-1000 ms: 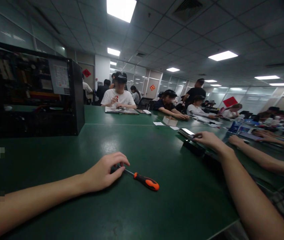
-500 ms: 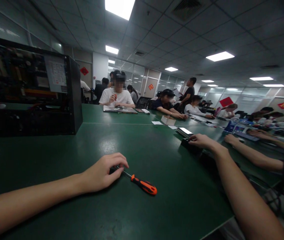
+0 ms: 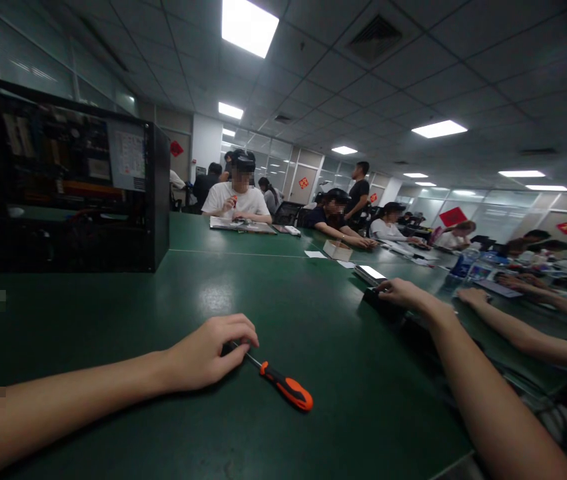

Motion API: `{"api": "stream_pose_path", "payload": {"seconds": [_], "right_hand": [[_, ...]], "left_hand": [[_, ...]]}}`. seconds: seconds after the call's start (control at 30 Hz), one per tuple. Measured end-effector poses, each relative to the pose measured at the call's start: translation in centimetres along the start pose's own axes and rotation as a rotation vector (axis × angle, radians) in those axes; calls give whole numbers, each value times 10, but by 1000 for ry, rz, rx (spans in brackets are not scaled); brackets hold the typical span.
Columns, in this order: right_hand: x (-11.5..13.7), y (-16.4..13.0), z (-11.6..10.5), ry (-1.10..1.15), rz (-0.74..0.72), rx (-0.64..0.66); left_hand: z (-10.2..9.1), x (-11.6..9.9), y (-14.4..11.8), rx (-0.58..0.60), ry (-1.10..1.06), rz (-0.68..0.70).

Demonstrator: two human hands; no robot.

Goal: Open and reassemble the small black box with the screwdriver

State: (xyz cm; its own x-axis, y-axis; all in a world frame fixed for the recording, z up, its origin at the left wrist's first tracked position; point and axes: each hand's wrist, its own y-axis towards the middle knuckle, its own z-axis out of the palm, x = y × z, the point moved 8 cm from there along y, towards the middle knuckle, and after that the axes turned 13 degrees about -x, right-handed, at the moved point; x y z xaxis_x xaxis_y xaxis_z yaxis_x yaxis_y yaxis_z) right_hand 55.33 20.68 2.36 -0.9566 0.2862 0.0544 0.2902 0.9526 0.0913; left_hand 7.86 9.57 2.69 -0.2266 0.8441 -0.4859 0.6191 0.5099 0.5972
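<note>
My left hand (image 3: 208,350) lies curled on the green table (image 3: 163,433), fingertips pinching the metal tip of the orange-handled screwdriver (image 3: 276,383) lying flat. My right hand (image 3: 400,293) rests far off on a black box (image 3: 380,305); I cannot tell its grip.

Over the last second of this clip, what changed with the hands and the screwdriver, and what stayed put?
Little changed. The right hand drew slightly in along the small black object it touches at the table's right edge. The left hand stays curled over the metal tip of the orange-handled screwdriver, which lies flat as before. The open computer case is unmoved.
</note>
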Motion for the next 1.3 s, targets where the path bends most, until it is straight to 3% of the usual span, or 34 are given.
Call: {"api": "stream_pose_path", "payload": {"seconds": [0.37,0.67,0.9,1.1,1.3], "right_hand": [[-7,4,1,36,-13,-8],[-1,8,4,-65,-61,6],[-1,8,7,-83,-79,-51],[0,6,7,-93,-57,-93],[-5,2,1,-134,25,-53]], "left_hand": [[-1,-2,0,-9,-14,-11],[0,-1,-1,10,-2,4],[0,-2,-1,7,-4,5],[1,-2,-1,11,-13,-3],[1,0,-1,16,0,-19]]}}
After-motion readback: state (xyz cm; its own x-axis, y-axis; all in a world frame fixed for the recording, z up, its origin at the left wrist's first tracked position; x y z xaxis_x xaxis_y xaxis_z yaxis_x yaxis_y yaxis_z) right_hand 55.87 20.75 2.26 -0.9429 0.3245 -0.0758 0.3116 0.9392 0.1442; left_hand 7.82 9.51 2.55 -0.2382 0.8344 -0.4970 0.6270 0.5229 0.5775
